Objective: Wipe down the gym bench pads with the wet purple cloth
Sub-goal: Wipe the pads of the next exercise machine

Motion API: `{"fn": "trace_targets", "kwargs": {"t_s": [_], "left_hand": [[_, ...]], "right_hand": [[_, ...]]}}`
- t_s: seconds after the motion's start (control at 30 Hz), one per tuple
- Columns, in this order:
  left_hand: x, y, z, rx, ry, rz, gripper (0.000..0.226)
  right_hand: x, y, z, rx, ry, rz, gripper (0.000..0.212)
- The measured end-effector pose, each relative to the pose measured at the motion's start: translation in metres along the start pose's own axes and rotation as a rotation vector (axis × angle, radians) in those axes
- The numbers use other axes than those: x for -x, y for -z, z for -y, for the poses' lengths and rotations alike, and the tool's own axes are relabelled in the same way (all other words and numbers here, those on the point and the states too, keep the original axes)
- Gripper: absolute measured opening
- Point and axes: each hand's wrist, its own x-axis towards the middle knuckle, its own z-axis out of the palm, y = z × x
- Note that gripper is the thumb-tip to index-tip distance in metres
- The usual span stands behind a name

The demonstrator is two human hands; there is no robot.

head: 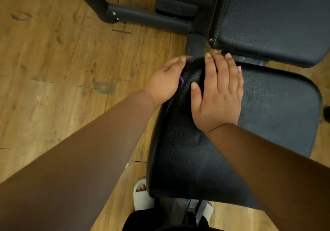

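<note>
Against the side wall of the seat pad, at about 10 o'clock from the pad's middle, the left hand presses the purple cloth. Only slivers of purple show between palm and vinyl. Its fingers lie fairly straight and close together along the edge, and the thumb is hidden. The right hand rests flat on top of the pad, fingers straight and nearly together, pointing to 12 o'clock and holding nothing.

The step in hand looks like wiping the pad's side and seam. To do it well, let the right hand brace the pad. Draw the cloth in one firm pass from the 12 o'clock corner toward 6 o'clock, following the stitching where grime likely gathers. Whether the back pad, at 1 o'clock, has been wiped I cannot tell.
</note>
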Motion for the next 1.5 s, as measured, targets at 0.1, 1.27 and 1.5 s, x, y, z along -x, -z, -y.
{"fn": "trace_targets", "kwargs": {"t_s": [0.1,1.27,1.5], "left_hand": [[-0.001,-0.002,-0.002,0.007,0.012,0.006,0.032],[-0.010,0.000,-0.008,-0.275,-0.260,0.054,0.037],[0.023,-0.010,0.020,-0.288,-0.395,-0.120,0.044]], "right_hand": [[0.000,0.000,0.000,0.013,0.002,0.003,0.059],[0.000,-0.002,0.000,0.029,0.005,0.008,0.060],[0.000,-0.002,0.000,0.025,0.002,0.009,0.060]]}}
